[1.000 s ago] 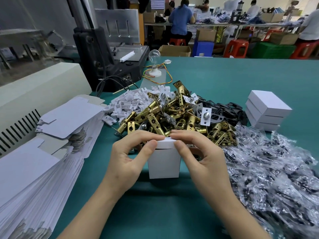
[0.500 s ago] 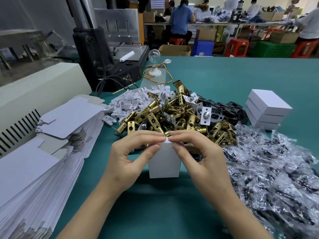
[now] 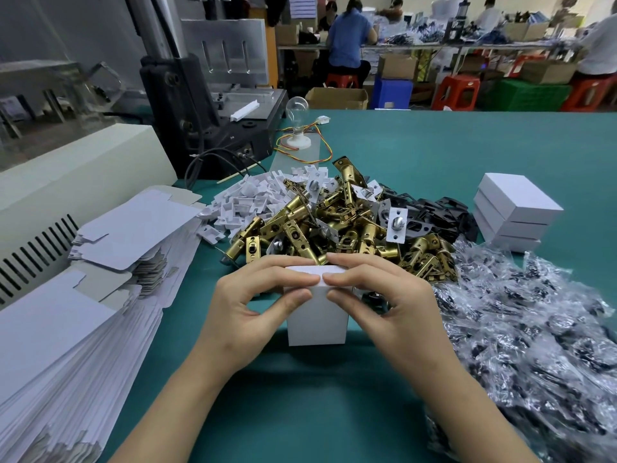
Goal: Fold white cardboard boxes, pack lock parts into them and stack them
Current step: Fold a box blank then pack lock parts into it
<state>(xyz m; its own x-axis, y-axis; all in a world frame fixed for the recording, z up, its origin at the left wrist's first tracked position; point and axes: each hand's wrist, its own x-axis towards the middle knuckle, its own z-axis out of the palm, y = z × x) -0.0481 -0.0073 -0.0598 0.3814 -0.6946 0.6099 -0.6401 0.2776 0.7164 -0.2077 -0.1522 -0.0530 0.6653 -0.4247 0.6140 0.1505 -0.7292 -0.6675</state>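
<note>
Fingers (image 3: 293, 279) of the left hand (image 3: 247, 315) and right hand (image 3: 394, 315) curl over the top flap of the upright white box (image 3: 317, 325), pinching it down on the tabletop (image 3: 434, 155); this one looks nearly closed. Behind the box lies the brass latch pile (image 3: 350, 225). To its right, three finished boxes (image 3: 514, 212) are stacked, and to its left many flat blanks (image 3: 66, 329) wait.

Single head-worn view, forward and down, close over the green table (image 3: 434, 155).

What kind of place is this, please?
Most likely a factory packing workshop: brass lock latches piled on the green table, a stack of flat box blanks, and other workers at benches behind.
</note>
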